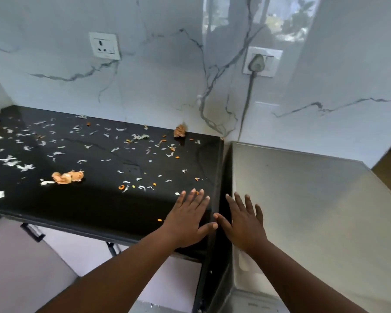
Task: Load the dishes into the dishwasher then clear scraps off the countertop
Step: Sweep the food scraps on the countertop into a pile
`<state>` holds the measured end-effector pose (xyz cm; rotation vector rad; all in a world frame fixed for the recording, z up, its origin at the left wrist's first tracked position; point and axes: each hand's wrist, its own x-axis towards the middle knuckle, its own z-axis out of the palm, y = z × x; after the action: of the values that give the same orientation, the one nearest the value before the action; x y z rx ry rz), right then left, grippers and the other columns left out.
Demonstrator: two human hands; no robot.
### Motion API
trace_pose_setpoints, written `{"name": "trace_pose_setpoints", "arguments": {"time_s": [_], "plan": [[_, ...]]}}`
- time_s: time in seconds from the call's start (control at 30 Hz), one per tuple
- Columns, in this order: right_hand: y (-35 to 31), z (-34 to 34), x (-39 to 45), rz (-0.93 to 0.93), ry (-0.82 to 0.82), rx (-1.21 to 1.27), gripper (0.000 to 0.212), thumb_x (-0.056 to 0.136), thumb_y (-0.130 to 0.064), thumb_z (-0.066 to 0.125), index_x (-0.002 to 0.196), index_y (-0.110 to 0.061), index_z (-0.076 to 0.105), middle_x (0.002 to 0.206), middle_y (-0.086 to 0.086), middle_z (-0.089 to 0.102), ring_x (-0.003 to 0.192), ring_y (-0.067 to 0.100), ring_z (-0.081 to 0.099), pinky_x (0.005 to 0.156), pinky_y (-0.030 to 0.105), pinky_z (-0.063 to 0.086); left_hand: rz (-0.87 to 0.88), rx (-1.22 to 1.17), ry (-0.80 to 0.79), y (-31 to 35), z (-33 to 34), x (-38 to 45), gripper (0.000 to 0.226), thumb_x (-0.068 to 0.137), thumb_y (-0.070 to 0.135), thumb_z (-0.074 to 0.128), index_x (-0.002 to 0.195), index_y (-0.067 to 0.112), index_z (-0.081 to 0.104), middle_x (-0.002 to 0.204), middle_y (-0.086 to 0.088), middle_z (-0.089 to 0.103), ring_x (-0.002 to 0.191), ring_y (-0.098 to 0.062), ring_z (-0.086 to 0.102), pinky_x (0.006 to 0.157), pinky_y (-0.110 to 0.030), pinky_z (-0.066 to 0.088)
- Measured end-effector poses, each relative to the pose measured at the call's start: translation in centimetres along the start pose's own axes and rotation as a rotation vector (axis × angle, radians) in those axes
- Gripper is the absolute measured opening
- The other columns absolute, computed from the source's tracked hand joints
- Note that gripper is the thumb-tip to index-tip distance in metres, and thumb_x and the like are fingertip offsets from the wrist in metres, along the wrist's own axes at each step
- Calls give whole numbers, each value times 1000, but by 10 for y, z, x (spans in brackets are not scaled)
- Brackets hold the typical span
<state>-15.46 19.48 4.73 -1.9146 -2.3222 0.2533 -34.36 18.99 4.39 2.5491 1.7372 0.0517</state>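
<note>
The left grip (189,219) lies flat with fingers spread and straight on the near right corner of the glossy black stone counter (104,199), holding nothing, while the right grip (244,224), also flat and empty with fingers spread, reaches over the dark gap onto the grey metal appliance top (303,199) just beside it. Small white and orange food scraps (133,187) lie scattered beyond the left fingertips, one orange bit right at them, and a larger orange-beige scrap lump (67,177) sits well to the left.
</note>
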Motion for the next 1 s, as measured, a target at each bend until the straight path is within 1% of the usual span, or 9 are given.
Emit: {"name": "trace_pose_setpoints", "arguments": {"time_s": [0.1, 0.23, 0.4, 0.47, 0.63, 0.77, 0.83, 0.9, 1.0], "plan": [[-24, 0, 37, -113, -20, -31, 85, 81, -75, 9, 154, -31, 3, 163, -2, -4, 148, 23, -15, 117, 46, -7, -129, -5, 2, -36, -7, -6, 88, 87, 73, 12, 154, 18, -5, 162, -5, -9, 147, -20, -17, 119, -42, -12], [-64, -3, 87, -271, -10, -71, 94, 74, -80, 1, 154, -31, 2, 162, -1, -7, 147, 23, -19, 117, 47, -9, -322, 36, 6, -86, -26, -24, 88, 89, 73, 14, 153, 17, -10, 161, -6, -11, 146, -21, -19, 118, -41, -13], [-122, -6, 130, -431, -14, -61, 104, 64, -80, -11, 154, -29, 1, 162, 0, -10, 144, 22, -25, 116, 47, -11, -521, 35, 76, -137, -44, -46, 105, 71, 82, -8, 153, 17, -8, 162, -5, -8, 147, -20, -15, 118, -39, -13], [-142, 1, 137, -504, -45, -77, 105, 62, -80, -11, 154, -30, 0, 162, 0, -11, 144, 21, -26, 116, 46, -12, -584, 16, 75, -151, -39, -55, 108, 67, 83, -11, 153, 18, -8, 162, -4, -8, 148, -20, -14, 118, -40, -12], [-179, 21, 149, -566, -71, -69, 104, 63, -81, -10, 154, -31, -1, 162, -2, -13, 136, 16, -33, 116, 45, -13, -707, -5, 79, -198, -27, -71, 108, 65, 82, -12, 153, 20, -9, 162, -3, -9, 148, -21, -12, 119, -42, -7], [-208, 27, 172, -536, -70, -95, 105, 61, -80, -12, 153, -31, -3, 161, -2, -14, 136, 16, -33, 114, 43, -15, -797, 27, 94, -265, -29, -87, 113, 62, 84, -21, 154, 23, 2, 162, -6, 2, 149, -26, 2, 120, -43, 9], [-223, 31, 183, -465, -59, -93, 108, 59, -81, -13, 154, -31, -1, 162, -2, -11, 142, 19, -28, 116, 43, -12, -825, 22, 96, -296, -29, -95, 95, 77, 82, -1, 154, 26, 10, 161, -7, 9, 147, -27, 13, 115, -42, 21], [-237, 34, 193, -387, -61, -86, 107, 61, -82, -10, 154, -30, 0, 162, -1, -10, 145, 22, -24, 117, 43, -10, -804, 51, 94, -320, -29, -97, 72, 92, 68, 25, 153, 30, 15, 159, -7, 15, 142, -27, 26, 109, -41, 31], [-260, 38, 207, -303, -69, -128, 90, 81, -78, 8, 155, -28, 1, 162, 0, -9, 146, 24, -20, 118, 45, -7, -701, 106, 75, -356, -28, -97, 60, 96, 53, 36, 150, 34, 19, 153, -5, 27, 131, -25, 38, 102, -38, 36]]}}
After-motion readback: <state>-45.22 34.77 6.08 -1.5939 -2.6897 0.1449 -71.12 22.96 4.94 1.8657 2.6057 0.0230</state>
